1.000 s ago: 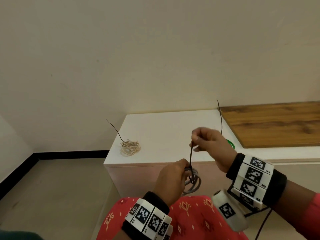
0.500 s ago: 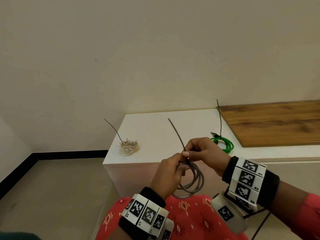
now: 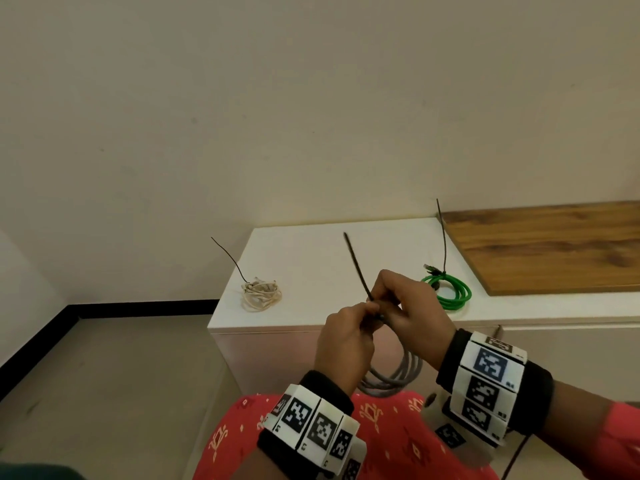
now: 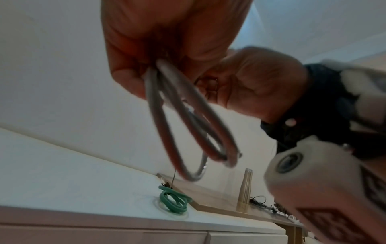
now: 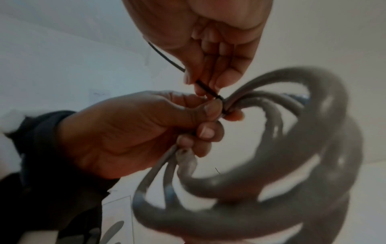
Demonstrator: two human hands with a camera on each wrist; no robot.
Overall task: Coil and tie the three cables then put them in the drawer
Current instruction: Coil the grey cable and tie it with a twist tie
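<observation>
A coiled grey cable (image 3: 398,375) (image 4: 188,128) (image 5: 282,165) hangs in front of the white cabinet. My left hand (image 3: 346,337) (image 5: 146,132) grips the coil at its top. A black zip tie (image 3: 356,268) (image 5: 206,90) wraps the bundle there, its tail pointing up and left. My right hand (image 3: 405,303) (image 5: 208,57) pinches the tie just above the bundle. A beige coiled cable (image 3: 261,294) with a black tie lies at the left on the cabinet top (image 3: 311,258). A green coiled cable (image 3: 450,292) (image 4: 173,201), also tied, lies at the right.
A wooden top (image 3: 554,244) adjoins the white cabinet on the right. A metal bottle (image 4: 244,189) and loose wires stand further along it in the left wrist view. Drawer fronts (image 3: 554,351) sit below the cabinet edge. Bare floor lies to the left.
My right hand came down from pulling the tie upward and now pinches it close to the bundle. The tie's tail swung up and left, and the coil hangs looser and wider.
</observation>
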